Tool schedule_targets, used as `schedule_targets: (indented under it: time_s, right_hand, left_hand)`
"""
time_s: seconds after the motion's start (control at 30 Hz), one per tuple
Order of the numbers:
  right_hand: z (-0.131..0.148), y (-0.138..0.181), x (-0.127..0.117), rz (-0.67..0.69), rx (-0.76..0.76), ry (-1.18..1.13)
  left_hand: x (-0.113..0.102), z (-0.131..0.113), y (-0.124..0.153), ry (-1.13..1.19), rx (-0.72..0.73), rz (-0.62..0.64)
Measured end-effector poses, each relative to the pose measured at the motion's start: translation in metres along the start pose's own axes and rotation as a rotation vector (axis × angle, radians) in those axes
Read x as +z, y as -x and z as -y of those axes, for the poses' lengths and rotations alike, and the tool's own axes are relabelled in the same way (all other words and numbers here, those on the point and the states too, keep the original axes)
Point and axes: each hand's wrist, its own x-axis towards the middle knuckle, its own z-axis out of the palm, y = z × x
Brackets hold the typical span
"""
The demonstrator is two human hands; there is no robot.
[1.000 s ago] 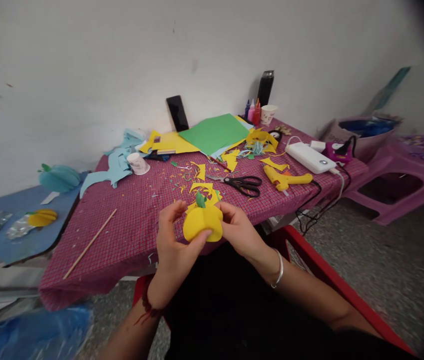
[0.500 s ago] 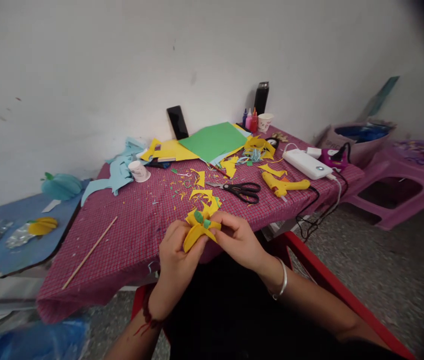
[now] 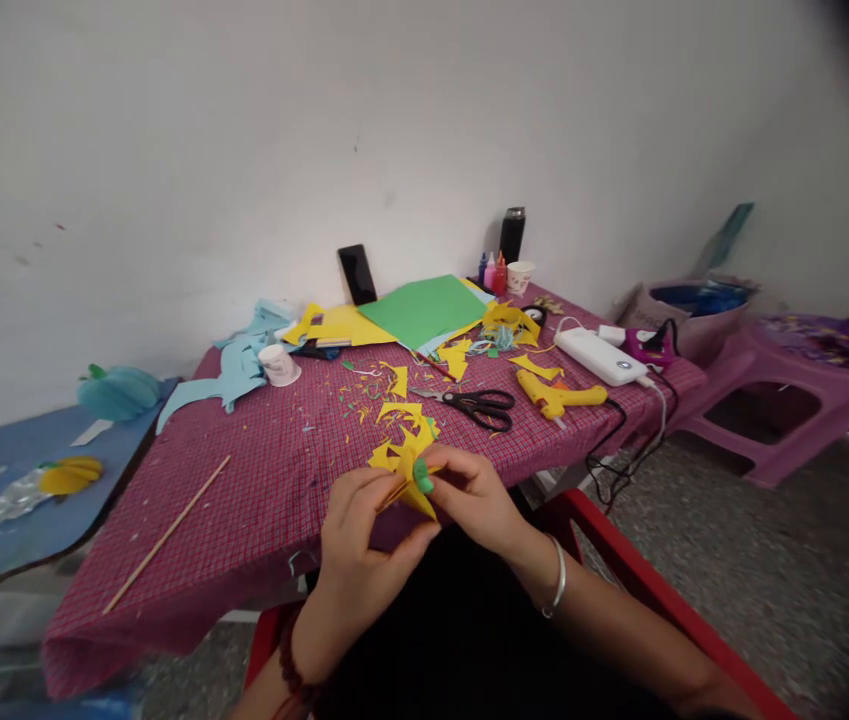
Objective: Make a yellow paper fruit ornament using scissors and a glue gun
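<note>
So the yellow paper pumpkin [image 3: 415, 495] just got turned: half a second ago its green top [image 3: 422, 474] pointed far, now it's over to the right, folds showing. Looks to me like it's still being handled, not set down. It's held up at the desk's [image 3: 259, 500] near edge. Left hand [image 3: 356, 535] has a half-open grip on its left side, thumb spread. Right hand's [image 3: 480, 505] grip is pinched nearly closed on it; can't tell if on green or yellow.
</note>
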Motion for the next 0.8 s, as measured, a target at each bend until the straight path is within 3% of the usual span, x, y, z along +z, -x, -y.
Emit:
schedule_targets:
  time_s: [0.2,0.33,0.47,0.6,0.8]
  right_hand:
    - [0.006,0.001,0.000,0.011,-0.068,0.150]
    - [0.016,0.003,0.002,0.029,-0.118,0.280]
    - [0.020,0.005,0.003,0.051,-0.089,0.345]
    - [0.019,0.006,0.003,0.035,-0.043,0.367]
    - [0.026,0.008,0.003,0.053,-0.161,0.401]
  left_hand:
    - [-0.007,0.001,0.004,0.203,-0.121,0.022]
    - [-0.009,0.000,0.001,0.280,-0.356,-0.030]
    - [-0.011,-0.003,-0.007,0.502,-0.552,0.045]
    - [-0.012,-0.001,-0.009,0.687,-0.655,0.110]
    - [-0.009,0.003,-0.006,0.733,-0.741,0.171]
